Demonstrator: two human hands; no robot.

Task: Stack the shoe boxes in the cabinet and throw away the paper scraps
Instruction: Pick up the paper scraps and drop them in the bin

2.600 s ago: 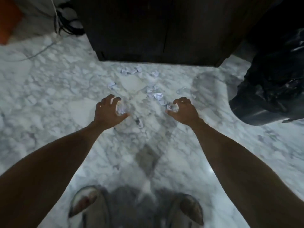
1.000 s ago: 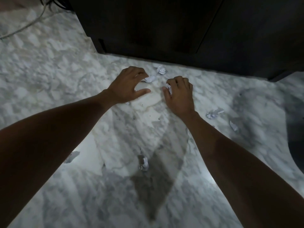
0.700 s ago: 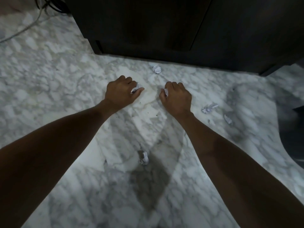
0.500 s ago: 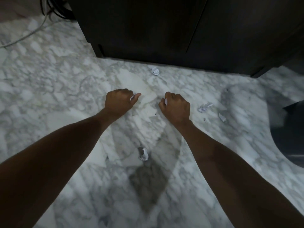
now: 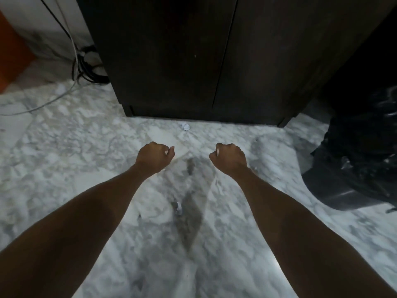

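paper scraps: one crumpled scrap (image 5: 185, 126) lies on the marble floor (image 5: 64, 147) just in front of the dark cabinet (image 5: 204, 61), whose doors are closed; another scrap (image 5: 178, 205) lies nearer, between the forearms. left hand (image 5: 153, 157) and right hand (image 5: 231, 158) are both curled into fists above the floor, each with a bit of white paper showing at the thumb. black bin bag (image 5: 363, 160) sits at right, well apart from both hands.
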